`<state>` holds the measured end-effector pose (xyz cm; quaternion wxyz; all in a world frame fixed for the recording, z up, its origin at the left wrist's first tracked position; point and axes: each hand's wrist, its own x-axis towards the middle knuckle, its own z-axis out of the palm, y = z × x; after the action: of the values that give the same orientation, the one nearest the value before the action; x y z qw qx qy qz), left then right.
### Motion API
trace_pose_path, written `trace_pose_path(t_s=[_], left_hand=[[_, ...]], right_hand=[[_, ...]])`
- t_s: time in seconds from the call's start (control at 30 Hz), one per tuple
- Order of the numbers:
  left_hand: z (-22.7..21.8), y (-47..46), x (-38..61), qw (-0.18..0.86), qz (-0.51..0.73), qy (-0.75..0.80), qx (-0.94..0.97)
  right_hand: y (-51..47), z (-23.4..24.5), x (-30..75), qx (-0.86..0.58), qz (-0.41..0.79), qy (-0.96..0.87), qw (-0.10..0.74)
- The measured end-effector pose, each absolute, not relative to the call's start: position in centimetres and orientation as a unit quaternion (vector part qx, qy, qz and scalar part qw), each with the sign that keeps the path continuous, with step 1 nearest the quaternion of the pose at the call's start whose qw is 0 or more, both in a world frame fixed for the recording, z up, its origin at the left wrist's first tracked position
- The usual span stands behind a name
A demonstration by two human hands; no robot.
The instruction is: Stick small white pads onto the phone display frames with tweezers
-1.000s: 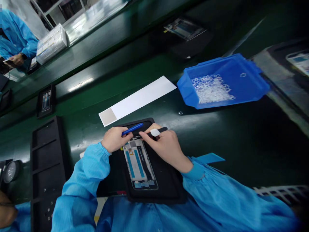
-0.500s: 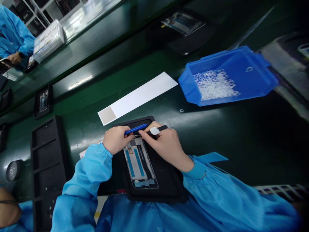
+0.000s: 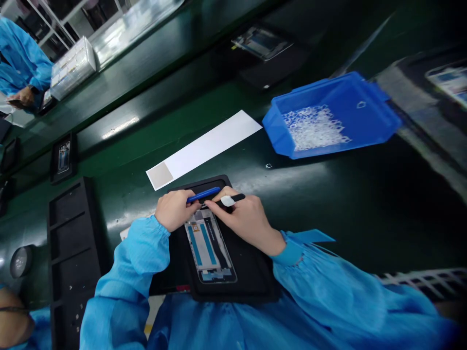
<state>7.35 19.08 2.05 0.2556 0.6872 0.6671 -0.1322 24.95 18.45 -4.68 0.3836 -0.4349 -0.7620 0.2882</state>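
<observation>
An opened phone frame (image 3: 211,248) with two blue strips lies in a black foam tray (image 3: 251,272) in front of me. Over its upper left corner, my left hand (image 3: 174,210) is closed on a blue pen-shaped tool (image 3: 203,195), its shaft pointing right. My right hand (image 3: 248,218) pinches a slim black tweezers-like tool (image 3: 239,198) with a white wrap (image 3: 228,201) on it. Its working end is hidden by my fingers, which are at the phone frame's top edge. Both hands nearly meet there; any small part between the fingertips cannot be made out.
A blue bin (image 3: 339,116) of small white rings stands back right. A white strip (image 3: 207,148) lies beyond the tray. At left are a black compartment tray (image 3: 71,243), a round dish (image 3: 21,262) and another phone tray (image 3: 63,158). A co-worker's hand (image 3: 25,96) shows far left.
The view has shifted slightly, so the bin and strip appear further left. My right hand has come a little closer to my left; both still hold their tools.
</observation>
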Motion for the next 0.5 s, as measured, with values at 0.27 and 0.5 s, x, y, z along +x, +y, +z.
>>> trace_pose_path(t_s=[0.27, 0.5], left_hand=[[1.8, 19.0, 7.5, 0.26, -0.106, 0.684, 0.673], [1.8, 10.7, 6.0, 0.157, 0.084, 0.76, 0.625]], right_hand=[[18.5, -5.2, 24.2, -0.395, 0.244, -0.78, 0.419], [18.9, -5.4, 25.4, -0.43, 0.322, -0.668, 0.515]])
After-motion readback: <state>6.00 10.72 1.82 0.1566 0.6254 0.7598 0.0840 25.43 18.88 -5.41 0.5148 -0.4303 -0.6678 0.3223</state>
